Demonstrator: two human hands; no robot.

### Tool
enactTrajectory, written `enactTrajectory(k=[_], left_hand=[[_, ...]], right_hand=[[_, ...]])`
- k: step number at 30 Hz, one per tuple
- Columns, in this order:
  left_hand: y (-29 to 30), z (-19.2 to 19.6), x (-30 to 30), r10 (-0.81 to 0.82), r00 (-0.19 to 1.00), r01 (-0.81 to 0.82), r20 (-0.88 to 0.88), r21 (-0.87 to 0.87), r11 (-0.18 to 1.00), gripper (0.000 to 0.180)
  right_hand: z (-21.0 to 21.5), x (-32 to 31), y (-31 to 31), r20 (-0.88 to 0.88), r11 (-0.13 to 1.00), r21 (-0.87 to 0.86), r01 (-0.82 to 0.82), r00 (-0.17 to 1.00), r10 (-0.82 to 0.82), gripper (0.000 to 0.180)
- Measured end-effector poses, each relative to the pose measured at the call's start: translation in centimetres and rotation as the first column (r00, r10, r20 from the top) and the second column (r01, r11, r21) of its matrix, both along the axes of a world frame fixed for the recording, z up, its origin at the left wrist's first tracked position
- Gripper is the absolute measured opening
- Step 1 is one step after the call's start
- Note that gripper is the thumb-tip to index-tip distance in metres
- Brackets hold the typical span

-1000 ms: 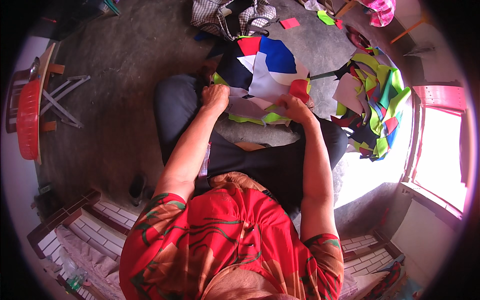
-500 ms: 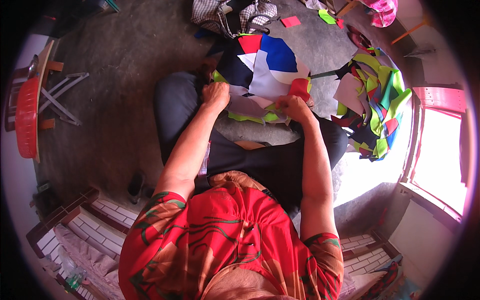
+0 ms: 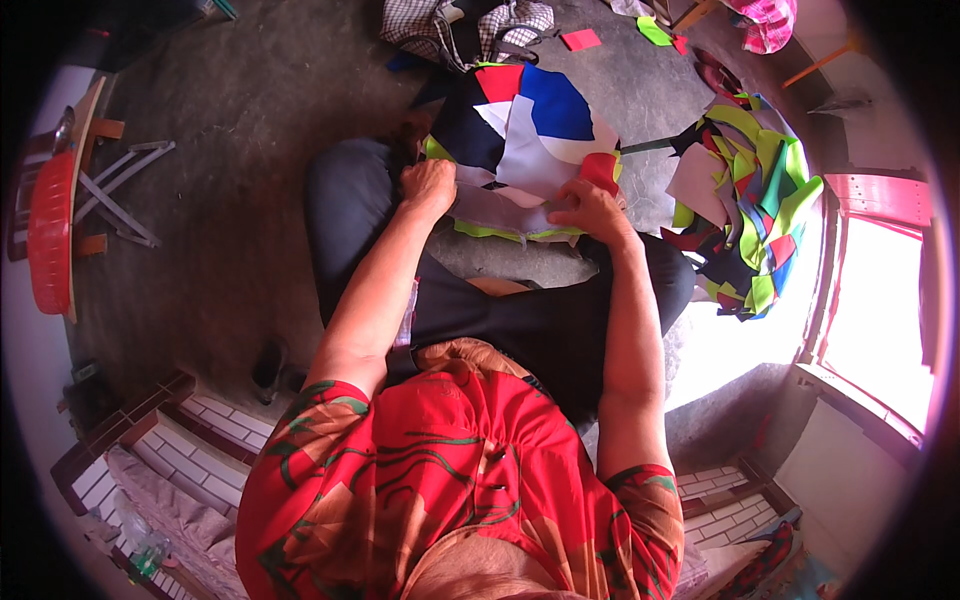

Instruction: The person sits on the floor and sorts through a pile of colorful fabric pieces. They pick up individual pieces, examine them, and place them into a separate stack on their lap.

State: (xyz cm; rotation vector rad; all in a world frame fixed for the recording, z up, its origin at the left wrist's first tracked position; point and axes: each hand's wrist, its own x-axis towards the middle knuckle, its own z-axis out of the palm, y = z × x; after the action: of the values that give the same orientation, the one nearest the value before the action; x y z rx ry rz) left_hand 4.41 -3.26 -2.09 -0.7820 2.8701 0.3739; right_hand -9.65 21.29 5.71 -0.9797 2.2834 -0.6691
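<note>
In front of my crossed legs lies a round patchwork of fabric scraps (image 3: 530, 160) in black, blue, red, white and grey, with lime green along its near edge. My left hand (image 3: 430, 187) is closed at the near left edge of this patchwork, its fingertips partly hidden. A grey fabric strip (image 3: 500, 211) runs along the near side between my hands. My right hand (image 3: 592, 210) rests at the strip's right end, thumb and fingers apart. Just beyond it is a red scrap (image 3: 599, 171).
A large heap of coloured fabric scraps (image 3: 750, 200) sits to the right. A checked bag (image 3: 420, 30) lies at the far side, and loose red (image 3: 580, 39) and green (image 3: 654, 31) pieces are on the floor. A red basin (image 3: 52, 235) stands at the left.
My right hand has shifted slightly, and its thumb and fingers have spread from a pinch. The grey strip lies more exposed beside it. My left hand stays nearly in place.
</note>
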Motion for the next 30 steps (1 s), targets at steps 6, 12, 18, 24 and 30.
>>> enactTrajectory(k=[6, 12, 18, 24, 30], left_hand=[[0.0, 0.4, -0.2, 0.004, 1.000, -0.004, 0.021, 0.009, 1.000, 0.011], [-0.1, 1.0, -0.1, 0.004, 0.999, -0.005, 0.033, 0.029, 1.000, 0.009], [-0.2, 2.3, 0.0, 0.021, 1.000, -0.023, 0.018, 0.091, 0.996, 0.009], [-0.6, 2.2, 0.0, 0.039, 0.998, -0.047, 0.055, 0.147, 0.988, 0.010], [-0.6, 2.9, 0.1, 0.073, 0.996, -0.083, 0.055, 0.214, 0.973, 0.009]], right_hand=[[-3.2, 1.2, -0.4, -0.238, 0.987, 0.130, -0.093, 0.964, 0.122, 0.027], [-3.3, 0.8, -0.9, -0.206, 0.950, 0.310, -0.050, 0.971, 0.118, 0.025], [-2.0, 1.4, -1.3, -0.262, 0.980, 0.200, -0.016, 0.963, 0.069, 0.027], [-3.1, 1.3, -1.4, -0.270, 0.960, 0.279, -0.033, 0.956, 0.112, 0.014], [-2.8, 1.0, -1.3, -0.262, 0.970, 0.242, -0.024, 0.961, 0.089, 0.012]])
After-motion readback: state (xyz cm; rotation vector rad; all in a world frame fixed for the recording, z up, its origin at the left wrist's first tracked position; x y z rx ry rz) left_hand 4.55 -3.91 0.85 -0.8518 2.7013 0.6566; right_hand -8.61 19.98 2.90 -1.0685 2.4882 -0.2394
